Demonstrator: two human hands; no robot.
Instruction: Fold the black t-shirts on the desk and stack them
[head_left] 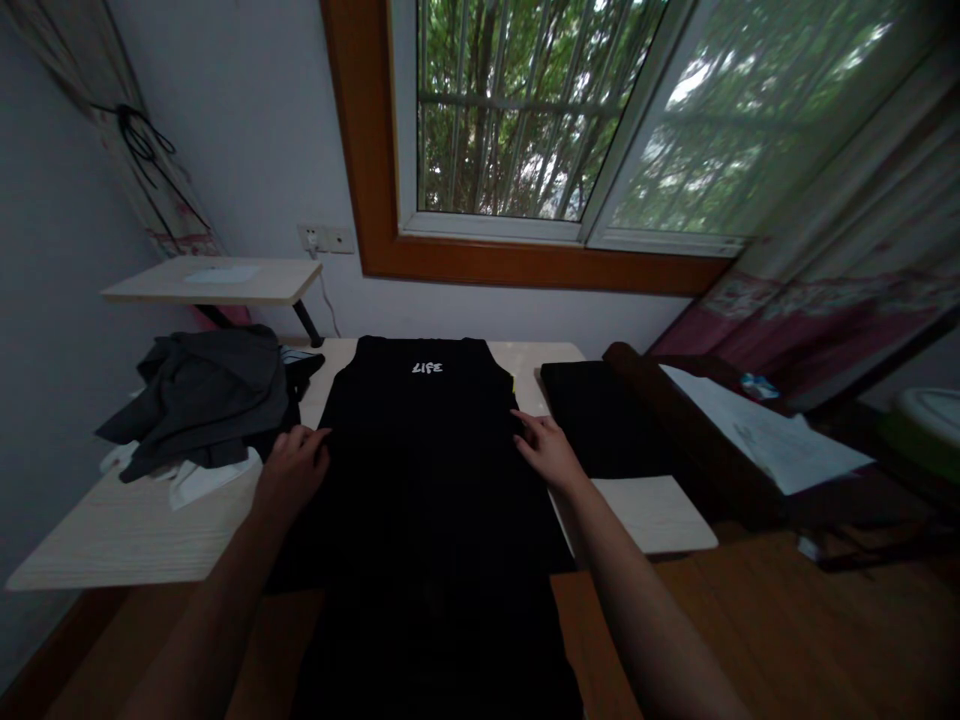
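Note:
A black sleeveless top (420,450) lies spread flat, with white figures near its neck end and its lower part running towards me past the table's front edge. My left hand (292,468) rests at the top's left side, fingers bent and the tips on the cloth, thumb and forefinger apart. On the opposite side, my right hand (551,452) touches the side edge just below the armhole, thumb and forefinger spread. A small yellow bit shows at that armhole. Dark cloth hides fine folds and the lower hem.
Grey clothes (217,390) lie heaped over white cloth on the left of the pale table (142,535). A small raised shelf (262,282) stands behind them. To the right are a folded black cloth (600,420) and a white sheet (757,430). A window and wall close off the back.

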